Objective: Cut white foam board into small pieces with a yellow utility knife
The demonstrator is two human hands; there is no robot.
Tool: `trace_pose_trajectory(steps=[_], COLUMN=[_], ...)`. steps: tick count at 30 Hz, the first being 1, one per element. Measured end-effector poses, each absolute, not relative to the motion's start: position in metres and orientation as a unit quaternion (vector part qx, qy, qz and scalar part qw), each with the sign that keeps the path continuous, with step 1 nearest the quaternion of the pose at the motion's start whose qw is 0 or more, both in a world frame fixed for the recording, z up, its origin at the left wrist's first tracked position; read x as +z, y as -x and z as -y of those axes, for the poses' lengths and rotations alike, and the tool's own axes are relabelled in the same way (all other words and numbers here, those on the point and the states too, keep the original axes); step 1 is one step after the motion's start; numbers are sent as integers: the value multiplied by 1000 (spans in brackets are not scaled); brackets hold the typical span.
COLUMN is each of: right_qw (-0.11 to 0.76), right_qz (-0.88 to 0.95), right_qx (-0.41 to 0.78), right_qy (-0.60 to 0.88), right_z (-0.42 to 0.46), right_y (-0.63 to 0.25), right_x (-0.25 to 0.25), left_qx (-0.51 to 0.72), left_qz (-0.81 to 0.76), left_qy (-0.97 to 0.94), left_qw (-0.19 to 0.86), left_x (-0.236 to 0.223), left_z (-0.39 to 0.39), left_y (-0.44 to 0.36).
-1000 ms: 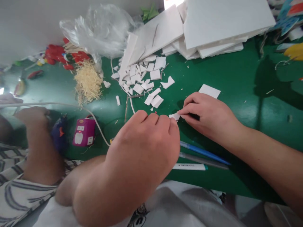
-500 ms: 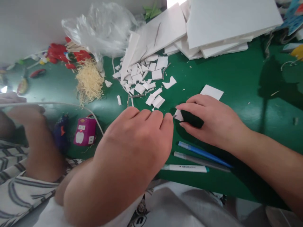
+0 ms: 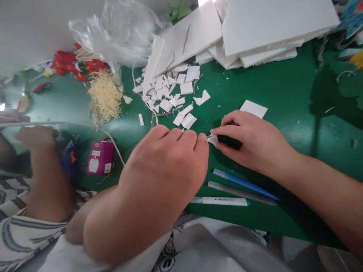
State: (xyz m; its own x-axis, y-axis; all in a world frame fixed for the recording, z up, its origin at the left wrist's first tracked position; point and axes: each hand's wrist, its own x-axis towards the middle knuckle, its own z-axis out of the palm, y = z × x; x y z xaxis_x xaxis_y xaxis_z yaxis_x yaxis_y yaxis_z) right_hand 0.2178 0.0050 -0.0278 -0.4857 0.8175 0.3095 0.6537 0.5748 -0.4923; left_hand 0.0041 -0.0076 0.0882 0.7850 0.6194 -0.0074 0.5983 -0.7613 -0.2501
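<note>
A: Above the white marker, lower centre, which step is shown?
B: Apparently close two-handed work on a small white offcut, frame centre: the right hand pinches it; the left hand is curled, its contents hidden.
A: The next move?
B: It probably calls for a steady pinch.
A: Room?
B: A white square lies just beyond the pinching hand; loose scraps crowd upper centre. Bare table opens below stacked boards, upper right.

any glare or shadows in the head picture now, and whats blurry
In the head view, pale glare washes the green table at picture left; in the head view too, a dark shadow lies on its right side, and print on the white marker is too soft to read.
</note>
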Motion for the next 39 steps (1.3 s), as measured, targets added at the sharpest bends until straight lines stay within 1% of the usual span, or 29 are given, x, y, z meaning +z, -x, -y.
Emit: trace_pose_trajectory(steps=[17,27,39], right_qw=[233,252,237], right_qz=[838,844,837], right_qx=[187,174,185], right_qy=[457,440,457], right_z=[-5,-5,-5], right_y=[-218,-218,-218], right_x=[-25,-25,-25], left_qx=[52,60,95], left_qz=[327,316,297], left_qy=[938,941,945], left_qw=[105,107,102], left_x=[86,88,90], left_z=[7,7,6], left_y=[-2,-3,-12])
